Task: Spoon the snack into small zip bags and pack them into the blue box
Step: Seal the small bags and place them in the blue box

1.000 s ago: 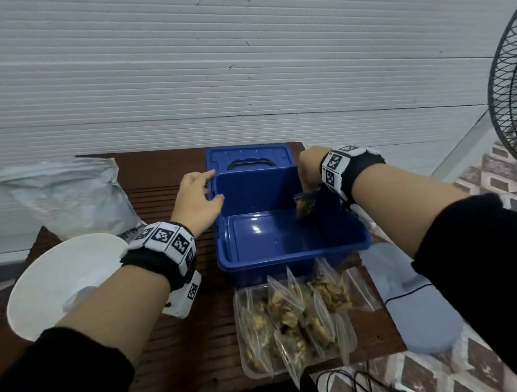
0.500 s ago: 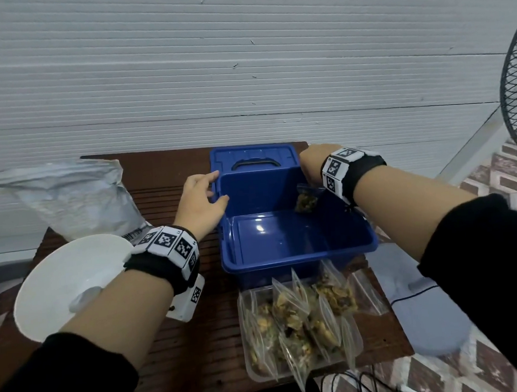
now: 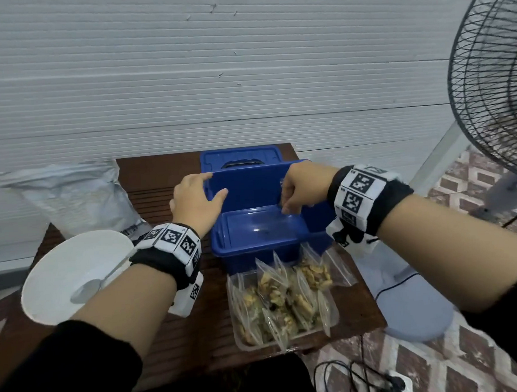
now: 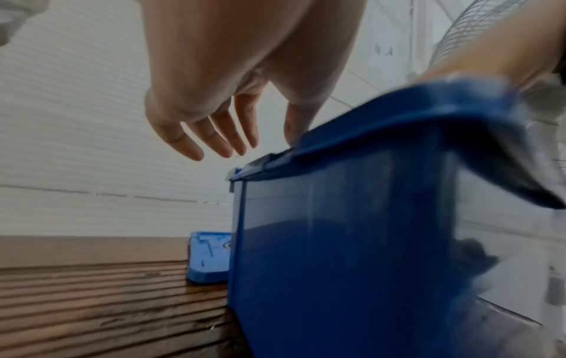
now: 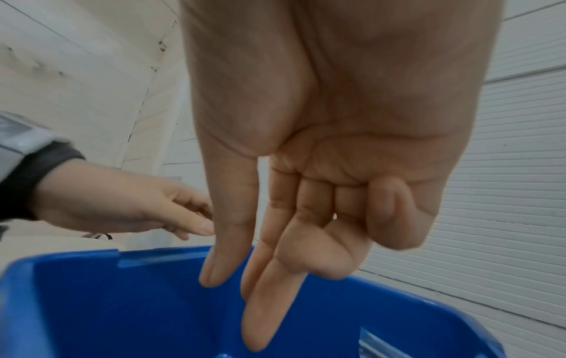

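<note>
The blue box (image 3: 248, 255) stands open mid-table, also shown in the left wrist view (image 4: 337, 242) and the right wrist view (image 5: 122, 302). My left hand (image 3: 215, 184) rests on its left rim, fingers straight, thumb on the edge (image 4: 269, 140). My right hand (image 3: 287, 200) hangs over the box's right side and holds nothing; thumb and two fingers point down (image 5: 242, 302). A clear zip-bag edge (image 5: 370, 341) shows inside the box below it. Several filled zip bags (image 3: 313, 272) stand in a clear tray (image 3: 333, 318) in front of the box.
The box's blue lid (image 3: 239, 157) lies behind it. A white bowl (image 3: 59, 268) with a spoon (image 3: 87, 289) sits at left, a silver snack bag (image 3: 69, 198) behind it. A fan (image 3: 492, 75) and its base (image 3: 409, 301) stand right of the table, cables (image 3: 353, 378) on the floor.
My right hand held a filled zip bag inside the box; it has let go and lifted, now empty. My left hand has stayed on the box's left rim.
</note>
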Demonstrator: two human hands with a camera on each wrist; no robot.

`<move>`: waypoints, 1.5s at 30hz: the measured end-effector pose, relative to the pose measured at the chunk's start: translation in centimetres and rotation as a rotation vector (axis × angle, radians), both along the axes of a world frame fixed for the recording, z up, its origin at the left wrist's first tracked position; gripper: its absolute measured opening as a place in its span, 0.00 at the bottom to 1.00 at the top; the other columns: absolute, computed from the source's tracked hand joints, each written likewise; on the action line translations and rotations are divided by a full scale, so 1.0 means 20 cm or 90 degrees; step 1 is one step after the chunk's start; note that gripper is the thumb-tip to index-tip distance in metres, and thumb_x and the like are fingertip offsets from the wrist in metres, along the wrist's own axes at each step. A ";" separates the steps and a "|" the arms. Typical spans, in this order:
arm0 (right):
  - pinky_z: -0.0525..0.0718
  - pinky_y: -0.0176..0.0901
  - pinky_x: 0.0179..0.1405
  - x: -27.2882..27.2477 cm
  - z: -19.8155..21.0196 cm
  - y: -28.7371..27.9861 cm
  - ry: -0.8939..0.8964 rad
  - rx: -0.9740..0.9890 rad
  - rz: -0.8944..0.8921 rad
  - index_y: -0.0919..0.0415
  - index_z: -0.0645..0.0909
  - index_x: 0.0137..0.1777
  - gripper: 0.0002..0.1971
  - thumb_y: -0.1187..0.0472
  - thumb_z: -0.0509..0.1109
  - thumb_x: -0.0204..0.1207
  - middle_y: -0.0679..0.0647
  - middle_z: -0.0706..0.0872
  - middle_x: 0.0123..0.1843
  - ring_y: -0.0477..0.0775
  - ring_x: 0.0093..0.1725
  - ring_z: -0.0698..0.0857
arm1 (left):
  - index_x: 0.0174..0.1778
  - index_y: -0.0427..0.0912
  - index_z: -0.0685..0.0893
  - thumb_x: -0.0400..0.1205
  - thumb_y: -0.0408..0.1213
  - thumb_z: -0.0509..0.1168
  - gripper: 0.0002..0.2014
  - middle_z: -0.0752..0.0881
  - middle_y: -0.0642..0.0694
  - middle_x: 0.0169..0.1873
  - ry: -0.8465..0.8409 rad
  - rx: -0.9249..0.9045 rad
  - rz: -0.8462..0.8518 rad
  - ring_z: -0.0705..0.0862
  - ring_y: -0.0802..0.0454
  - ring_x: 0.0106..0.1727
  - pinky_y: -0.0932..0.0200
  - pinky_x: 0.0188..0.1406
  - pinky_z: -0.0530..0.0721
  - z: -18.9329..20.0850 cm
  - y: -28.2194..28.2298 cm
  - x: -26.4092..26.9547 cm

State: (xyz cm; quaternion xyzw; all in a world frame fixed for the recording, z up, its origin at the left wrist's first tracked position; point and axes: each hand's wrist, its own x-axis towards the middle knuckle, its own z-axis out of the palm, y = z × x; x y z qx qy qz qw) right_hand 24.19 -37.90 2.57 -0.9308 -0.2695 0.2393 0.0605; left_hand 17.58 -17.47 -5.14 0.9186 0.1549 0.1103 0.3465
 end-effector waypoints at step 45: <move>0.72 0.21 0.37 -0.69 -0.26 -0.32 -0.158 0.623 -0.339 0.57 0.80 0.41 0.06 0.64 0.68 0.79 0.41 0.80 0.36 0.35 0.38 0.78 | 0.45 0.49 0.83 0.83 0.40 0.67 0.02 0.82 0.61 0.39 -0.051 -0.138 -0.199 0.78 0.65 0.43 0.71 0.44 0.72 0.18 -0.49 -0.49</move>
